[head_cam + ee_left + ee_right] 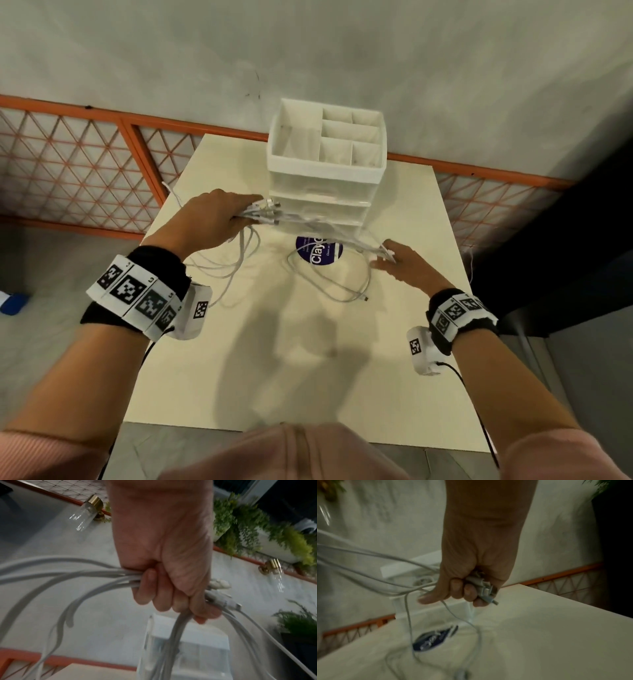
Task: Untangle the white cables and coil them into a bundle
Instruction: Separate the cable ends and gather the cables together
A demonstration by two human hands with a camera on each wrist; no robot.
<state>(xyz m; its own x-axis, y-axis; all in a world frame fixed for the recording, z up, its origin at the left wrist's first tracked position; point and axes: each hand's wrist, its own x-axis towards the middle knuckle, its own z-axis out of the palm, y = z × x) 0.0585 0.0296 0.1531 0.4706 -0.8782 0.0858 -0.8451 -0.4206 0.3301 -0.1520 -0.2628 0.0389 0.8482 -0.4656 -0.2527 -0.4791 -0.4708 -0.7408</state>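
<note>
Several white cables [322,228] stretch between my two hands above the table. My left hand [219,216] grips one gathered bunch in a fist, plug ends [265,207] sticking out past the fingers; the left wrist view shows the fingers [163,592] curled around the strands [96,574] with connectors [221,599] at the thumb side. My right hand [400,260] holds the other plug ends [481,586] in curled fingers. Slack loops [335,287] lie on the table below, and more loops [226,263] hang under the left hand.
A white drawer organizer [325,164] with open top compartments stands at the back of the cream table [308,359]. A round blue sticker [318,250] lies under the cables. An orange lattice rail [85,157] and a grey wall are behind.
</note>
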